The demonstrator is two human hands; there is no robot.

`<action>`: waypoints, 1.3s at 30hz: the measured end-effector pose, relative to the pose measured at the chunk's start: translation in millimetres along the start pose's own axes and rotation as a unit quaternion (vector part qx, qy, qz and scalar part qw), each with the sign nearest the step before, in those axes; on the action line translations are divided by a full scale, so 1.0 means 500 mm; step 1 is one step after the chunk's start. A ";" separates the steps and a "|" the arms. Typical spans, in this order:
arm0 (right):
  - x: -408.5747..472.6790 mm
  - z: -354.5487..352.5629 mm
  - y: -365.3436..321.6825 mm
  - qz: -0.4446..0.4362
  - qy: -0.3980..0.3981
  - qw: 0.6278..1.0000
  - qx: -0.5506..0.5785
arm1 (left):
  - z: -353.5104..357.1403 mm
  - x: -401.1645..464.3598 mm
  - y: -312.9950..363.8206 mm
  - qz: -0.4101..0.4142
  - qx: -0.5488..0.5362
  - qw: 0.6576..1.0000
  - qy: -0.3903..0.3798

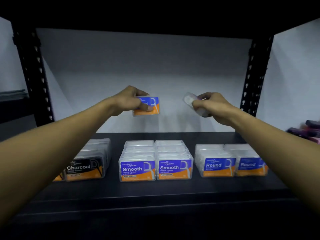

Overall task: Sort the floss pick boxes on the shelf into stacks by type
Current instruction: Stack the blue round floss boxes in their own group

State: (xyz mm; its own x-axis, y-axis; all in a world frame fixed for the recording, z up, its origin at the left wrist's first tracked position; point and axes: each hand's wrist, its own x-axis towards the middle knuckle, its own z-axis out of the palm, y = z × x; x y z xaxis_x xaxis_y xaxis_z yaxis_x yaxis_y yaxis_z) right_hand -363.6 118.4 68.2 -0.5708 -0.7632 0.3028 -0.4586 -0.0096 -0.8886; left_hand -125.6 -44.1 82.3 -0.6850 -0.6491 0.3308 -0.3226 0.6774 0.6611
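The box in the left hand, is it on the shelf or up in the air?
Up in the air. The left hand grips the box well above the shelf, with bare wall showing beneath it.

Item, as I see it from my remote seat: two bare forearms, entering from the lower corners of the head view, uncovered from frame edge to wrist. No sleeve, cuff or glove shows on either. Left of the two hands [129,99]: bare, no ring, watch or band that I can make out. Right of the hands [210,105]: likewise bare, wrist unadorned. Fingernails short where visible, though motion blur softens the detail. I see nothing further of the body.
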 end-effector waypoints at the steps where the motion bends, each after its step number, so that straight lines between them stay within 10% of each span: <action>1: -0.008 -0.023 -0.002 0.004 0.015 1.000 0.015 | -0.004 -0.005 0.019 0.005 -0.010 1.000 -0.007; 19: -0.090 -0.235 0.103 -0.064 0.031 0.983 -0.171 | 0.240 0.004 0.244 0.030 0.133 0.989 -0.053; 39: -0.048 -0.212 0.205 0.110 -0.184 0.967 -0.136 | 0.341 0.050 0.164 -0.090 0.096 0.972 -0.195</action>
State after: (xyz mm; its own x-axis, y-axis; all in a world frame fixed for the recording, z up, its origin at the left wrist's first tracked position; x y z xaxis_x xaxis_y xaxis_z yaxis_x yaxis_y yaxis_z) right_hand -469.3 204.2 6.5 -0.4165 -0.9063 -0.0718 -0.5443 0.3119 -0.7788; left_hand -280.5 54.3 29.8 -0.7901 -0.6072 -0.0839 -0.5502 0.6422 0.5337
